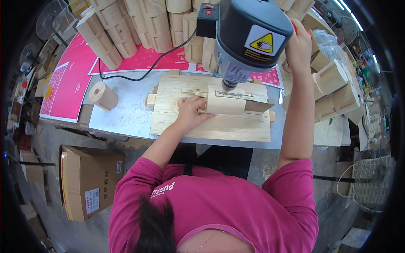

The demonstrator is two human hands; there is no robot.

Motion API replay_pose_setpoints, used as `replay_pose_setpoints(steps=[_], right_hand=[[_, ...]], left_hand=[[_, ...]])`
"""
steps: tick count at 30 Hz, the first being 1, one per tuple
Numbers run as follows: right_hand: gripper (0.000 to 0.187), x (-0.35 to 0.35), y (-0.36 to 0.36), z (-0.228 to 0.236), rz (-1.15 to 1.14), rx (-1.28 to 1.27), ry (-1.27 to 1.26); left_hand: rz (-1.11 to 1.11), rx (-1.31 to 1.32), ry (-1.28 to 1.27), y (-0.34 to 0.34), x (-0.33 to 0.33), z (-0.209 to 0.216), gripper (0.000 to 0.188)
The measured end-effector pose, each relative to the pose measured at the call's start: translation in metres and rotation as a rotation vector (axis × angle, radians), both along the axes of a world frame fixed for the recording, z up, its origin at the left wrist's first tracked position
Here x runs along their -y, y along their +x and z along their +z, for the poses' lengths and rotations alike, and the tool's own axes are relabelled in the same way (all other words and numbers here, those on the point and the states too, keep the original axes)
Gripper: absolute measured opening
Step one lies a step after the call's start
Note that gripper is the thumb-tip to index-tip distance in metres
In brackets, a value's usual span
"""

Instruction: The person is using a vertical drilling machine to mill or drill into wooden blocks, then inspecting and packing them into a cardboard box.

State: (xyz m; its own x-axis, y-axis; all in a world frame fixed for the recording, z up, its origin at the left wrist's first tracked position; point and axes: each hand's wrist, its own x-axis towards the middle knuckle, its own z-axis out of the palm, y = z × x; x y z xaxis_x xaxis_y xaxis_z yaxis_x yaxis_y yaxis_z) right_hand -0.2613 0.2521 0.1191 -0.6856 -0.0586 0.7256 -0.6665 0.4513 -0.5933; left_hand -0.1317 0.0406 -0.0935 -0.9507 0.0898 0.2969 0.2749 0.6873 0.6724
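A pale wooden cylinder lies on its side on a flat wooden jig board, under the chuck of a bench drill press. A slot runs along the cylinder's upper side. My left hand is closed on the cylinder's left end, with the thumb low and the fingers partly hidden. At the right of the machine my right hand is raised, its fingers wrapped round the red handle of the drill press. The drill tip is too small to make out against the slot.
One wooden cylinder with an end hole stands left of the board. Stacked cylinders line the back, and more lie at the right. A black cable crosses the pink sheeting. A cardboard box stands at lower left.
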Motion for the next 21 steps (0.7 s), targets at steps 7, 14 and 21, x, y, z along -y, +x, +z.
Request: replay_pose_setpoints(steps=[7, 14, 21], right_hand=[[0.031, -0.06, 0.042, -0.091, 0.329, 0.558, 0.396], [0.023, -0.065, 0.11, -0.14, 0.413, 0.752, 0.412], [0.022, -0.077, 0.15, -0.158, 0.47, 1.068, -0.069]], left_hand=[[0.017, 0.024, 0.37, 0.003, -0.004, -0.005, 0.045], [-0.106, -0.03, 0.355, 0.063, 0.055, 0.037, 0.041], [0.231, 0.063, 0.958, 0.124, 0.134, 0.085, 0.03]])
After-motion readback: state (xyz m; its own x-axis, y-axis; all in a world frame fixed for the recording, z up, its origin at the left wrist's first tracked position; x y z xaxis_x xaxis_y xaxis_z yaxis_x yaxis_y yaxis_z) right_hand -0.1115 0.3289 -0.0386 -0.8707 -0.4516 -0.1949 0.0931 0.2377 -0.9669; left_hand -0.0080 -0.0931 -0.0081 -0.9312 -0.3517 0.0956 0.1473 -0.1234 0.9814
